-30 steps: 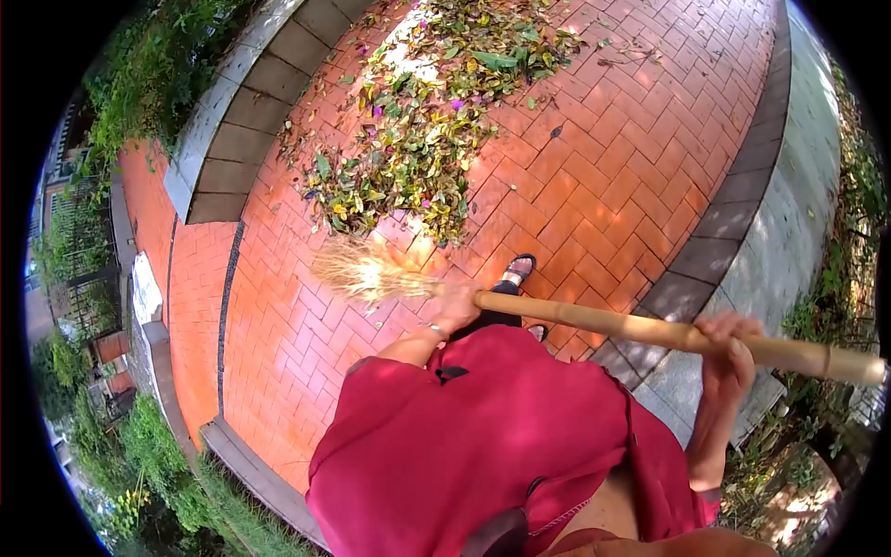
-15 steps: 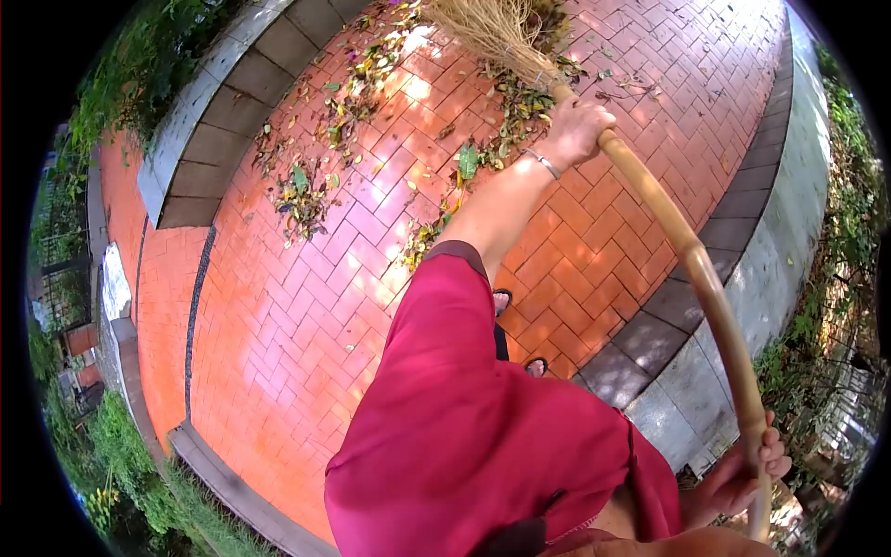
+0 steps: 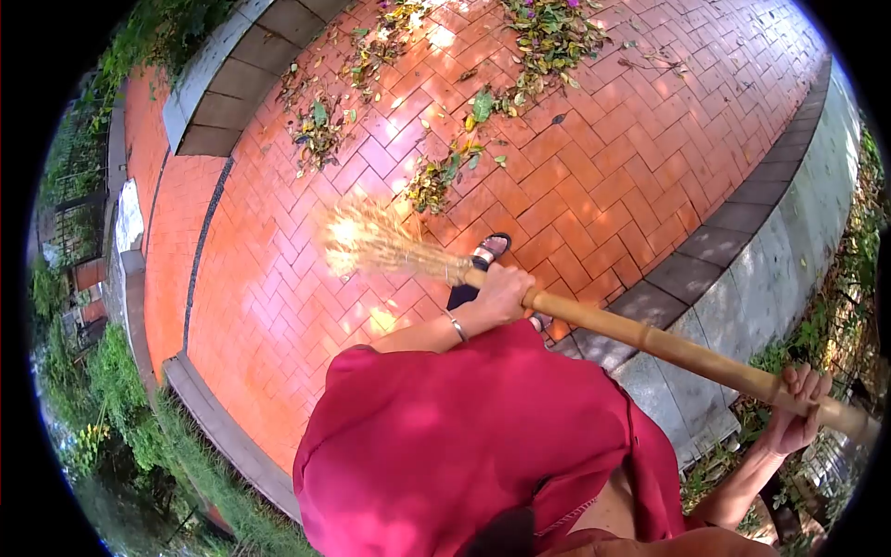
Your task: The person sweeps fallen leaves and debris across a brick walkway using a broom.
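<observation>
A broom with pale straw bristles and a thick bamboo handle stretches across the head view. My left hand, with a metal bracelet at the wrist, is closed around the handle just above the bristles. Near the handle's far end, my right hand is wrapped around it at the lower right. The blurred bristles are to the left of my feet, over the brick paving. Just above them lies a small heap of leaves.
More fallen leaves lie in piles farther up the path, with another clump at left. A low stone kerb borders the right side, and a stone wall stands at upper left. My sandalled foot is on the paving.
The broom's bristles have swung from the upper leaf pile down and left, closer to my feet. My left hand has come back toward my body; my right hand has moved slightly up and right.
</observation>
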{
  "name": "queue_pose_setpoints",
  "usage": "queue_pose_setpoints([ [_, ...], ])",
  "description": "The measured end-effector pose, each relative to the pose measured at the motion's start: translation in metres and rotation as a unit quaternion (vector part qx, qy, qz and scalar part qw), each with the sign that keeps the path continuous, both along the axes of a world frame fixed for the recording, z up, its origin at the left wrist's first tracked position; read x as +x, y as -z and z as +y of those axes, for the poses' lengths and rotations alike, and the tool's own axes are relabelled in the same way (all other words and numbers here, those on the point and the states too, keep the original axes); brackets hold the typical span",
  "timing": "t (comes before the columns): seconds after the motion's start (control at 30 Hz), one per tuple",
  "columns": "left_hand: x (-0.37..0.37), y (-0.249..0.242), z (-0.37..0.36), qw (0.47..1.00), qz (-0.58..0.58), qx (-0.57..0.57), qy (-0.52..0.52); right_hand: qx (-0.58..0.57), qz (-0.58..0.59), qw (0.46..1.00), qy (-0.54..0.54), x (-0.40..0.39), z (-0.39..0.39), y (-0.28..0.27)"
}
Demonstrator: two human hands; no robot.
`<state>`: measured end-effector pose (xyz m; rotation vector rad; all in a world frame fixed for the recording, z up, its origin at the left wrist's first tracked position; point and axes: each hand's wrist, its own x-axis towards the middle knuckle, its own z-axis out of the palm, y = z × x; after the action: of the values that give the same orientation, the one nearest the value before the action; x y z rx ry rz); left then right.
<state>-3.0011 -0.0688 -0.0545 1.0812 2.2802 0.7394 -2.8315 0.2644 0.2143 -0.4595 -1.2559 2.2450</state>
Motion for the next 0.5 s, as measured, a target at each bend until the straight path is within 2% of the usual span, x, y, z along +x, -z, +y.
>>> queue_pose_setpoints([
  [0.07, 0.03, 0.019, 0.015, 0.996, -0.019, 0.061, 0.063, 0.045, -0.011, 0.998, -0.05, 0.023, 0.017, -0.012],
  [0.13, 0.041, 0.016, 0.069, 0.984, -0.045, 0.082, 0.151, 0.068, -0.059, 0.995, 0.049, 0.092, 0.028, -0.055],
  [0.17, 0.047, 0.029, 0.103, 0.959, -0.012, 0.264, 0.106, 0.074, -0.06, 0.994, 0.055, 0.107, 0.02, -0.061],
  [0.2, 0.047, 0.042, 0.137, 0.898, 0.018, 0.437, 0.054, 0.11, -0.046, 0.991, 0.054, 0.122, 0.012, -0.066],
  [0.23, 0.024, 0.018, 0.168, 0.941, 0.043, 0.295, 0.162, 0.146, -0.031, 0.988, 0.049, 0.129, 0.004, -0.07],
  [0.27, 0.009, 0.032, 0.202, 0.895, 0.113, 0.42, 0.102, 0.178, -0.017, 0.983, 0.043, 0.135, -0.005, -0.072],
  [0.3, -0.02, -0.003, 0.229, 0.962, 0.124, 0.176, 0.167, 0.207, -0.005, 0.978, 0.036, 0.139, -0.017, -0.073],
  [0.33, -0.046, -0.004, 0.252, 0.957, 0.169, 0.185, 0.144, 0.237, 0.011, 0.971, 0.028, 0.141, -0.029, -0.073],
  [0.37, -0.072, -0.004, 0.265, 0.95, 0.146, 0.25, 0.119, 0.267, 0.031, 0.963, 0.021, 0.138, -0.044, -0.069],
  [0.4, -0.093, -0.019, 0.272, 0.945, 0.175, 0.261, 0.092, 0.376, -0.008, 0.908, 0.186, 0.107, -0.081, -0.055],
  [0.43, -0.102, -0.032, 0.271, 0.918, 0.201, 0.336, 0.066, 0.4, -0.012, 0.889, 0.22, 0.096, -0.095, -0.048],
  [0.47, -0.104, -0.055, 0.264, 0.92, 0.206, 0.329, 0.055, 0.392, -0.001, 0.895, 0.211, 0.106, -0.087, -0.052],
  [0.5, -0.1, -0.082, 0.254, 0.926, 0.211, 0.3, 0.089, 0.376, 0.018, 0.904, 0.204, 0.115, -0.078, -0.056],
])
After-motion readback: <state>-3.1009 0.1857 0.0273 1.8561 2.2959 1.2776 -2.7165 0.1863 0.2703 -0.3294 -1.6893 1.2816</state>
